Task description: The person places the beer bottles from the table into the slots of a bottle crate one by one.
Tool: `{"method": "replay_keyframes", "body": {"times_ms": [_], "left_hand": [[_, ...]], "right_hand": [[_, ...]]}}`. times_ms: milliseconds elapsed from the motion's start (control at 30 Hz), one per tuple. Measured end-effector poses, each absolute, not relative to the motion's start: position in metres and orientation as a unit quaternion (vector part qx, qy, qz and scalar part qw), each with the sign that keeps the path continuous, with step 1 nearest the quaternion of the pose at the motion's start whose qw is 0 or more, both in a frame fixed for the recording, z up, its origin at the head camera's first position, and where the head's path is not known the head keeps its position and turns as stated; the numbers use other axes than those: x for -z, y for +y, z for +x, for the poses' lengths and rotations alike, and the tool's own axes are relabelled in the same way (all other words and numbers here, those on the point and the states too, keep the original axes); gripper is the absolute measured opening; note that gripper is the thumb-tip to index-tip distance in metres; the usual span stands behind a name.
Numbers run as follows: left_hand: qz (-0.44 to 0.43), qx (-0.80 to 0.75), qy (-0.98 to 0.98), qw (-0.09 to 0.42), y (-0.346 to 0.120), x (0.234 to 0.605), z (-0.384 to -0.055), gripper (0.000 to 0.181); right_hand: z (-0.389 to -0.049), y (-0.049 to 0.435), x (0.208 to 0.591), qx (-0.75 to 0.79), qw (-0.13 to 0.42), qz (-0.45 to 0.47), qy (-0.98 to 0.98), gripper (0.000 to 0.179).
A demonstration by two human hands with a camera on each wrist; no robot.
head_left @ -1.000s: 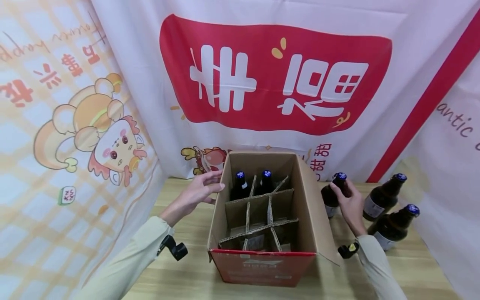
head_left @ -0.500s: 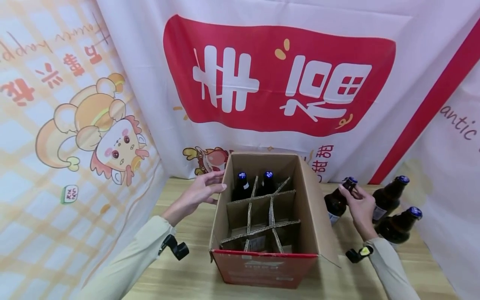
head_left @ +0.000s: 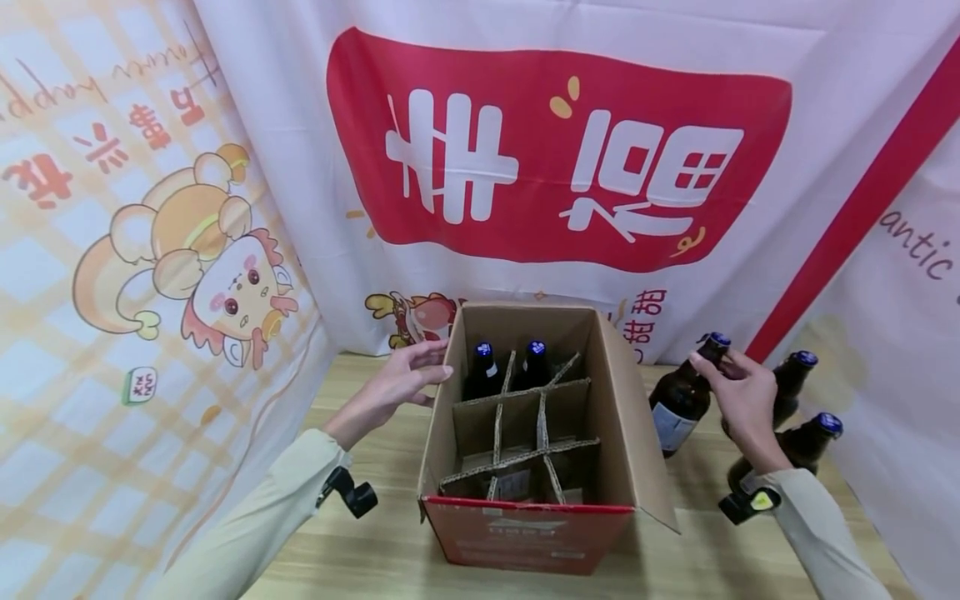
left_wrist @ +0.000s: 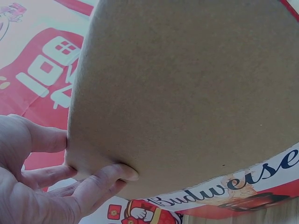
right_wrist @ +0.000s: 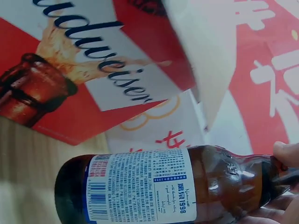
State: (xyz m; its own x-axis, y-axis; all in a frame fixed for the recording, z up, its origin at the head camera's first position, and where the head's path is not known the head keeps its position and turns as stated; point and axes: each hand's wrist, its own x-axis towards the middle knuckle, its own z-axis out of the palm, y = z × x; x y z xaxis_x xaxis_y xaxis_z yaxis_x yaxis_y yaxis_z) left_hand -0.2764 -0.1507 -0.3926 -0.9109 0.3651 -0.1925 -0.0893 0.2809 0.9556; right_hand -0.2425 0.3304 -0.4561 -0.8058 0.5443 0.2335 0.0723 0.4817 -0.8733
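A tall cardboard box with inner dividers stands in the middle of the table. My left hand holds the box's left side by its flap; in the left wrist view fingers press the brown flap near its corner. My right hand grips a brown beer bottle by its neck, right of the box. The bottle is tilted, cap towards the right, and its white label shows in the right wrist view. Two blue-capped bottles sit in the box's far compartments.
Two more brown bottles, a nearer one and a farther one, stand right of my right hand, partly hidden by it. The box's right flap sticks outward towards the held bottle. Printed cloth hangs behind and at both sides.
My right hand has moved right with the bottle, which now tilts more and looks larger, showing more of its label. The left hand has stayed at the box's left side.
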Motion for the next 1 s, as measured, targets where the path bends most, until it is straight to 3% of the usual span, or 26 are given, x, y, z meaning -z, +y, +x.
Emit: {"method": "replay_keyframes", "body": {"times_ms": [367, 633, 1000], "left_hand": [[0.083, -0.594, 0.776, 0.196, -0.151, 0.394, -0.277, 0.064], [0.083, -0.597, 0.777, 0.183, -0.152, 0.389, -0.276, 0.064], [0.086, -0.590, 0.780, 0.192, -0.148, 0.391, -0.277, 0.063]], "right_hand": [[-0.230, 0.319, 0.411, -0.423, 0.291, -0.083, -0.854, 0.036], [-0.232, 0.293, 0.377, -0.412, 0.377, 0.016, -0.829, 0.022], [-0.212, 0.259, 0.340, -0.431, 0.435, 0.052, -0.789, 0.029]]}}
